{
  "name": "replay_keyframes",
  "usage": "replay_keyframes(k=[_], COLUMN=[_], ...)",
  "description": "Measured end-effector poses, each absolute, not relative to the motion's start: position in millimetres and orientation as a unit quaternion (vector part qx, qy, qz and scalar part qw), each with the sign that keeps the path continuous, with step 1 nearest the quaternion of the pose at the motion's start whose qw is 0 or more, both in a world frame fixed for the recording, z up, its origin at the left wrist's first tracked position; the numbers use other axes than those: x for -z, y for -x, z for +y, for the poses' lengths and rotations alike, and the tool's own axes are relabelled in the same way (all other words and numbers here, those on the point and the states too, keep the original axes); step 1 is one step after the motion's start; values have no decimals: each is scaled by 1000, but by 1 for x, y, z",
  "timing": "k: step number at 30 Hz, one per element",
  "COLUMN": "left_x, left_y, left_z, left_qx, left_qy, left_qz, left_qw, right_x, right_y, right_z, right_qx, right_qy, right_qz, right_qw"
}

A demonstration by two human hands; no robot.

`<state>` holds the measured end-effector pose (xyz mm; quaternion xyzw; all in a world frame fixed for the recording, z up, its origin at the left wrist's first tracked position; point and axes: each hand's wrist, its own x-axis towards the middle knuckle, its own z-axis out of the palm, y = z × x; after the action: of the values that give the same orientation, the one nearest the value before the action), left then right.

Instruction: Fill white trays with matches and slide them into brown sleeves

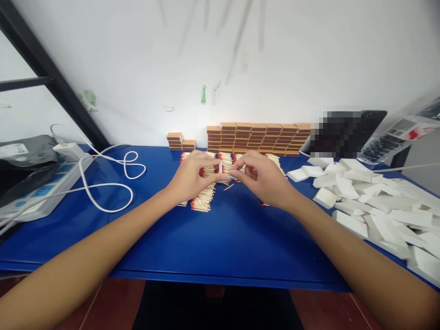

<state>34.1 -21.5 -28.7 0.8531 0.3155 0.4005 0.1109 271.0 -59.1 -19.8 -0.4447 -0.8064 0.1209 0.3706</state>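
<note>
My left hand (194, 176) pinches a small white matchbox tray (220, 167) on edge between thumb and fingers, over the middle of the blue table. Close on its right, my right hand (261, 176) has its thumb and fingertips pressed together beside the tray; what they hold, if anything, is too small to make out. Red-tipped matches (202, 200) lie in several bundles under and behind both hands, partly hidden by them. One loose match (228, 187) lies on the table just below the fingertips.
Filled-looking brown matchboxes (259, 137) are stacked against the wall, with a smaller stack (175, 140) to their left. White matchbox trays (374, 192) are heaped at right by a dark phone-like device (367, 133). A power strip (51, 188) and white cable (103, 184) lie left.
</note>
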Motion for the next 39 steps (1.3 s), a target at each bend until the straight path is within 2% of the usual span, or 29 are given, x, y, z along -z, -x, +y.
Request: replay_keyframes(k=[10,20,34,39], left_x=[24,26,27,27], left_y=[-34,-30,-30,-31], left_z=[-21,-17,-17,-17], left_qx=[-397,-418,-407,-413], left_qy=[-849,-824,-830,-829], left_qz=[339,381,379,376], left_qw=[80,46,37,33], right_x=[14,39,39,38], right_y=[-275,-276,-272,-269], right_z=[-60,-51,-53,-55], right_qx=[-93,-111,-152,-159], right_qy=[473,459,468,471], right_qz=[-780,-850,-847,-838], right_qw=[398,234,201,224])
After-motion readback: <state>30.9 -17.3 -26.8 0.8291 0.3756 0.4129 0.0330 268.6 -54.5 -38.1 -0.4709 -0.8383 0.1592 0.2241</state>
